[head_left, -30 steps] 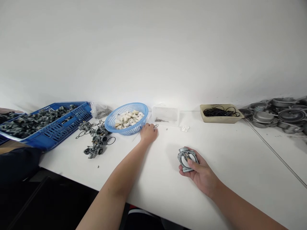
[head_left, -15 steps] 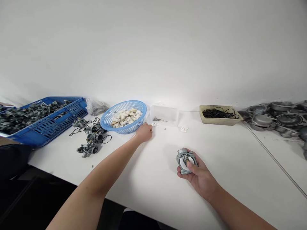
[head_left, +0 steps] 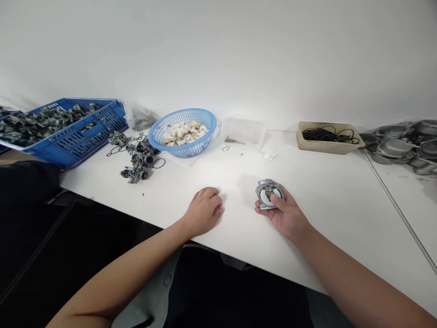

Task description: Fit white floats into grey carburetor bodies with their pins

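My right hand (head_left: 287,215) grips a grey metal carburetor body (head_left: 262,186) above the white table. White float pieces (head_left: 265,197) sit in its round opening, and my thumb presses near the brassy part at the centre. To the left of it, close to the table's front edge, is my left hand (head_left: 204,210). Its fingers are curled with the back of the hand up, so anything inside is hidden. Beyond both hands stands a clear plastic box (head_left: 251,135) with thin metal pins (head_left: 235,140) in it. A couple of loose pins (head_left: 226,148) lie beside that box.
A blue basket (head_left: 205,145) holds white floats. Several carburetors (head_left: 138,159) and black rubber rings (head_left: 159,163) lie left of it, near a blue crate (head_left: 82,146) full of metal parts. At right are a beige tray (head_left: 329,146) of black rings and stacked metal bodies (head_left: 396,148).
My left hand has drawn back from beside the clear box toward the table's front edge. The right hand keeps its hold on the carburetor body. The camera view has tilted down.
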A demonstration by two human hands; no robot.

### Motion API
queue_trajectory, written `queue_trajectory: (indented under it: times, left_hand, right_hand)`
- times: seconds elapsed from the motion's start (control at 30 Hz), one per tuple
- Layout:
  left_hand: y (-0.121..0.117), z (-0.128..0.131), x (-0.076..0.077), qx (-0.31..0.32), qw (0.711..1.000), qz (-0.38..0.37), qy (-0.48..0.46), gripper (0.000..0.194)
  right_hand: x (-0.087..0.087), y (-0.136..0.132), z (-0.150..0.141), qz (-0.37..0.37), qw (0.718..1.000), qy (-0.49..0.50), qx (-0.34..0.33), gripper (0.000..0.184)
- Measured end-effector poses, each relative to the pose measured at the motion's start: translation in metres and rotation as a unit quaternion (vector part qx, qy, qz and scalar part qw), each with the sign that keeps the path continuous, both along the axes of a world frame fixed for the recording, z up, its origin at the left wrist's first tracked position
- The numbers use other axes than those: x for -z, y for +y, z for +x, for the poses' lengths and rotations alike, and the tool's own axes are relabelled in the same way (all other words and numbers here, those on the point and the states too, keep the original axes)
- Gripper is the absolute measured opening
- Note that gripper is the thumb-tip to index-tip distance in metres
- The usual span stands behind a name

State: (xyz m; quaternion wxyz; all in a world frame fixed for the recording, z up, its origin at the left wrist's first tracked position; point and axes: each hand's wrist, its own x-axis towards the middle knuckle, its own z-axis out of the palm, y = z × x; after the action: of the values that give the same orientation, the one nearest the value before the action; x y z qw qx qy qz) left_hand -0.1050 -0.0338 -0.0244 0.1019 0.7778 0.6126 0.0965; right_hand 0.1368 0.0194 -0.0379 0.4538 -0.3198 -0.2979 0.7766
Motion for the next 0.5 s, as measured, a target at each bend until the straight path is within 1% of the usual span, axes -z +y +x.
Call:
queue_trajectory:
  times: [0.13, 0.23, 0.3, 0.37, 0.43, 0.5]
  left_hand:
    - [-0.048, 0.006, 0.006, 0.076, 0.995, 0.069, -0.014, 0.016]
    - [-0.074, 0.005, 0.017, 0.126, 0.985, 0.114, -0.026, 0.018]
    - [-0.084, 0.004, 0.027, 0.149, 0.977, 0.151, -0.032, 0.018]
    - [-0.088, 0.004, 0.035, 0.159, 0.966, 0.200, -0.036, 0.021]
    - [-0.089, 0.004, 0.040, 0.163, 0.955, 0.245, -0.046, 0.024]
    - [-0.089, 0.006, 0.042, 0.168, 0.945, 0.274, -0.058, 0.022]
  right_hand:
    - [-0.001, 0.000, 0.001, 0.002, 1.000, -0.010, 0.002, 0.045]
    - [-0.001, 0.001, 0.000, -0.001, 1.000, -0.005, 0.001, 0.046]
    - [-0.002, 0.001, -0.001, -0.001, 1.000, -0.002, 0.002, 0.045]
    - [-0.002, 0.001, -0.001, -0.002, 1.000, -0.003, 0.003, 0.045]
    - [-0.002, 0.001, -0.001, -0.003, 1.000, -0.005, 0.003, 0.045]
    - [-0.002, 0.001, -0.001, -0.004, 1.000, -0.004, 0.002, 0.045]
